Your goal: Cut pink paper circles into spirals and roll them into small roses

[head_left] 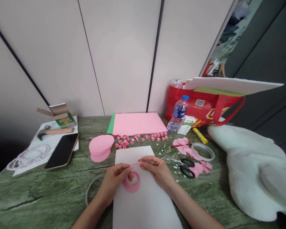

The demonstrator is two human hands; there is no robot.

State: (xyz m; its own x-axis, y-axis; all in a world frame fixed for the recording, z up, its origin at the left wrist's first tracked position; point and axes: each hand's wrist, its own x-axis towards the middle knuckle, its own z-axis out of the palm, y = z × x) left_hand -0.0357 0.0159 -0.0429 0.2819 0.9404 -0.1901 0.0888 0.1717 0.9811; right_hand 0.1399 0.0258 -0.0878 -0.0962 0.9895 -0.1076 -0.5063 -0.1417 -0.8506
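Two hands over a white sheet (143, 203), both pinching one pink paper strip (132, 181) that curls into a spiral loop hanging between them. Left hand (115, 179) fingers closed on the strip near the loop, right hand (157, 168) pinching its free end. Scissors (186, 167) just right of the right hand, tape roll (203, 151) beyond them. Pink paper circles (101, 148) up-left of the left hand, small pink rolled pieces (140, 139) past the fingertips

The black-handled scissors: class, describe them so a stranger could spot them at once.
Start at the green marbled table and find the person's right hand. Just right of it lie the black-handled scissors, among pink paper petals, the only black-looped tool there, below the clear tape ring.
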